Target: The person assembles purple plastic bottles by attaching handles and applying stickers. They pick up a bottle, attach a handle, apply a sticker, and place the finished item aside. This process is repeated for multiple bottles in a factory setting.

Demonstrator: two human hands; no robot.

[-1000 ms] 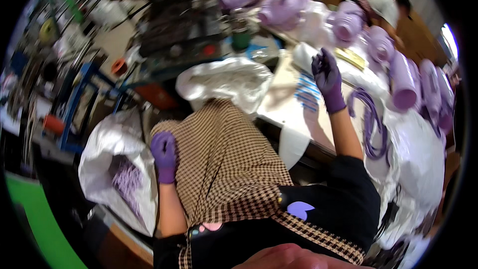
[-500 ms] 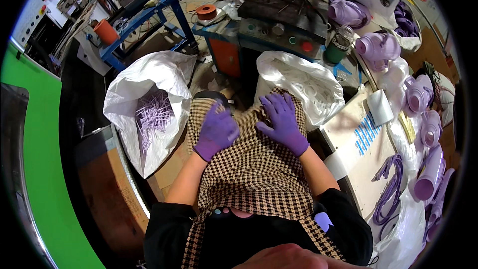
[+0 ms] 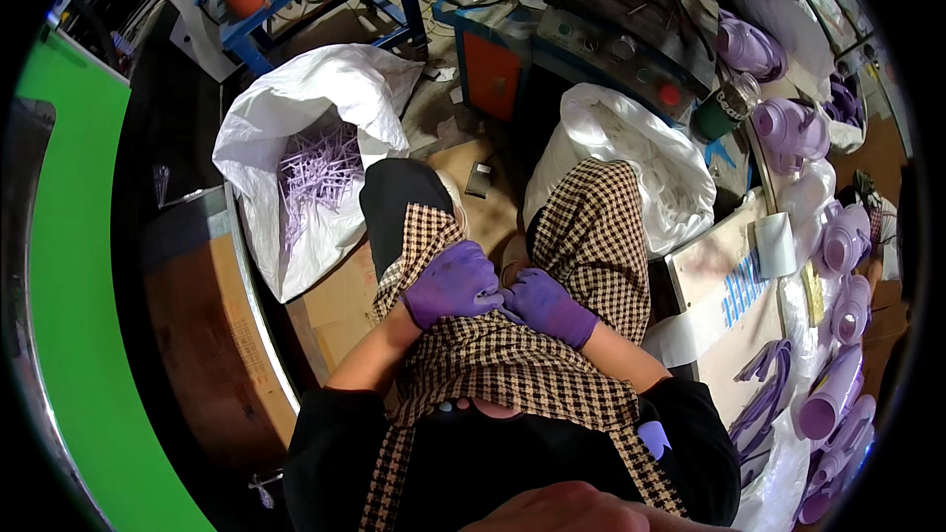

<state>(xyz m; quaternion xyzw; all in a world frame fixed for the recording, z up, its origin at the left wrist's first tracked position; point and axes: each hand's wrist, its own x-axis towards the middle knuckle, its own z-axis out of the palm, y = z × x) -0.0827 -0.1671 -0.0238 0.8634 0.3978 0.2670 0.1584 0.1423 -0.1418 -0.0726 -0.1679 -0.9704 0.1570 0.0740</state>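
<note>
Both my hands wear purple gloves and meet over my lap, above the black-and-tan checked apron (image 3: pixel 473 355). My left hand (image 3: pixel 453 286) is curled closed, its fingertips against those of my right hand (image 3: pixel 552 308). The right hand's fingers are bent and pressed together too. Whatever may be pinched between them, perhaps a bit of glove or apron, is hidden. The apron drapes over my knees, with a gap between them. Beyond my left knee stands a white sack (image 3: pixel 266 99) holding thin lilac strips (image 3: pixel 320 172). Past the right knee is another white sack (image 3: pixel 581 128) with whitish pieces inside.
To the right, a board (image 3: pixel 709 355) carries blue strips (image 3: pixel 744 291), a white roll (image 3: pixel 776 244) and bundled purple cords (image 3: pixel 764 394). Lilac tubular parts (image 3: pixel 833 404) line the far right. A machine (image 3: pixel 621 39) with buttons and a blue frame (image 3: pixel 325 0) stand ahead; a cardboard box (image 3: pixel 212 325) is left.
My hands have come together from lying apart on the apron, and their fingers have closed. The cloth has dropped between my knees, uncovering the floor there. The view has shifted.
</note>
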